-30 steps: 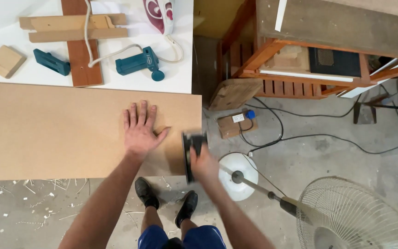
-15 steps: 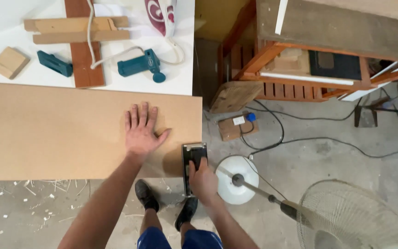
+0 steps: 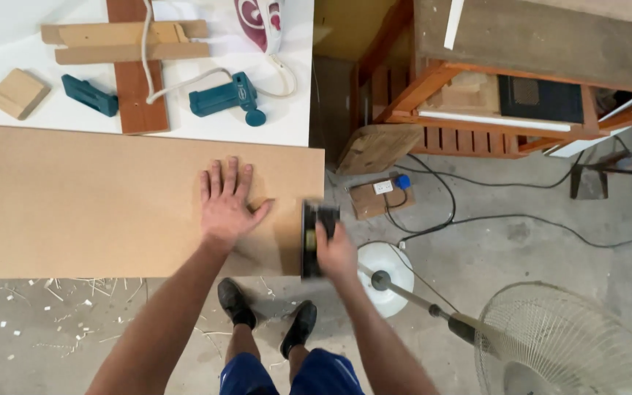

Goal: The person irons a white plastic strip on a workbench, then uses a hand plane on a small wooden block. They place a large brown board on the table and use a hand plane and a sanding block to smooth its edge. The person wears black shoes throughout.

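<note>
Left hand: the left hand (image 3: pixel 226 207) lies flat, palm down and fingers spread apart, on the long pale brown fibreboard panel (image 3: pixel 96 201), close to the panel's right end; it sits in the same spot as half a second ago
Right hand: the right hand (image 3: pixel 336 251) is clamped around the small black sanding block (image 3: pixel 314 238), fingers wrapped over its outer side
Sanding block: pressed against the right end edge of the panel, blurred in the picture; a second ago it sat lower along that edge, and it now reaches further up the edge towards the far corner, with the hand following
Panel: lies across the white worktop (image 3: pixel 287 110), its right end sticking out over the grey concrete floor (image 3: pixel 521 234); unmoved since the earlier pictures
On the worktop: a teal handheld power tool with a pale cord (image 3: pixel 222 95), a smaller teal block (image 3: pixel 89 95), a reddish-brown wooden plank (image 3: pixel 133 73) crossed by two pale wooden strips (image 3: pixel 122 42), a small square wooden offcut (image 3: pixel 16 93) and a white and maroon clothes iron (image 3: pixel 259 20); all well apart from both hands
Floor: a white pedestal fan (image 3: pixel 572 351) tipped beside its round white base (image 3: pixel 396 265), near the right hand; black cables (image 3: pixel 521 218) run to a socket block on a scrap of wood (image 3: pixel 380 196); pale shavings (image 3: pixel 45 307) lie under the panel
Person: black shoes (image 3: pixel 234 300) and blue shorts (image 3: pixel 287 373) show below the arms
</note>
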